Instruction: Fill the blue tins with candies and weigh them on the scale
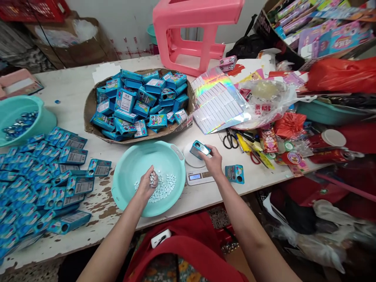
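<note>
My left hand [148, 182] is closed around several small pale candies inside a turquoise basin [123, 168]. More loose candies [166, 190] lie on the basin's bottom beside it. In my right hand [214, 159] is a small blue box [199, 149], gripped between thumb and fingers and tilted over the round white plate [192, 159] of a digital scale [202, 177]. Whether the box touches the plate I cannot tell. Another blue packet [235, 173] lies on the table, right of the scale.
A cardboard tray [91, 113] heaped with blue boxes stands behind the basin. Rows of blue boxes [29, 176] cover the left side, near a second basin [48, 117]. Black scissors [230, 139], sticker sheets [217, 102] and a pink stool [164, 43] are at right and back.
</note>
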The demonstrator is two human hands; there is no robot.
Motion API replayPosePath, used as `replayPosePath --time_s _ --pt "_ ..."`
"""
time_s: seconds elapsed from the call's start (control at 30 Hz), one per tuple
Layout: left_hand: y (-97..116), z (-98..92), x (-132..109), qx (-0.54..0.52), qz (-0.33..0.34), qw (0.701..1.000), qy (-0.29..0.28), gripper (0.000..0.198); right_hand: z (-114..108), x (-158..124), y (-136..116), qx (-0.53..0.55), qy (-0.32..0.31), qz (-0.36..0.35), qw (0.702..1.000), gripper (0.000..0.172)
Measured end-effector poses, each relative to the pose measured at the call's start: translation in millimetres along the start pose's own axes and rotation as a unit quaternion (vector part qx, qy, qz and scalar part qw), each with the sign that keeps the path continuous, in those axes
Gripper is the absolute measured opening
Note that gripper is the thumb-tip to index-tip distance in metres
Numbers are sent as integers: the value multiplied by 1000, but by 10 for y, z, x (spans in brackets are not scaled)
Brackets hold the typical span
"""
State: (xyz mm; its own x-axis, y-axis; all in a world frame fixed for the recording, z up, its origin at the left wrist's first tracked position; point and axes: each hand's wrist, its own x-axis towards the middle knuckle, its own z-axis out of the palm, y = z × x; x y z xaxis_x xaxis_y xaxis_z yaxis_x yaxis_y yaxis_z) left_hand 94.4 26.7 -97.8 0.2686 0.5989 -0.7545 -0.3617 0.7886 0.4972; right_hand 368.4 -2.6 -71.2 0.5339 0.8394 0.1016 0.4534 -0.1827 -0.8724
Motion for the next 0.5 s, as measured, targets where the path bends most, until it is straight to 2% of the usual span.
replayPosePath --time_s 0.13,0.2,0.3,0.4,0.5 --pt "315 323 -327 -62 59 996 -36 34 -148 -213 -469 -8 17 -83 996 36" --pt "500 547 -546 -85 104 989 -65 35 -160 -377 -741 -15 -28 -126 992 33" --pt "674 853 -800 -99 187 974 -86 35 -32 -585 -1004 -16 -120 -156 980 31" --pt "666 1002 -863 -78 281 955 -58 32 166 -710 -1079 -18 -167 -159 973 30" --pt "565 993 -785 -28 339 940 -12 32 296 -768 -1075 -23 -181 -160 970 30"
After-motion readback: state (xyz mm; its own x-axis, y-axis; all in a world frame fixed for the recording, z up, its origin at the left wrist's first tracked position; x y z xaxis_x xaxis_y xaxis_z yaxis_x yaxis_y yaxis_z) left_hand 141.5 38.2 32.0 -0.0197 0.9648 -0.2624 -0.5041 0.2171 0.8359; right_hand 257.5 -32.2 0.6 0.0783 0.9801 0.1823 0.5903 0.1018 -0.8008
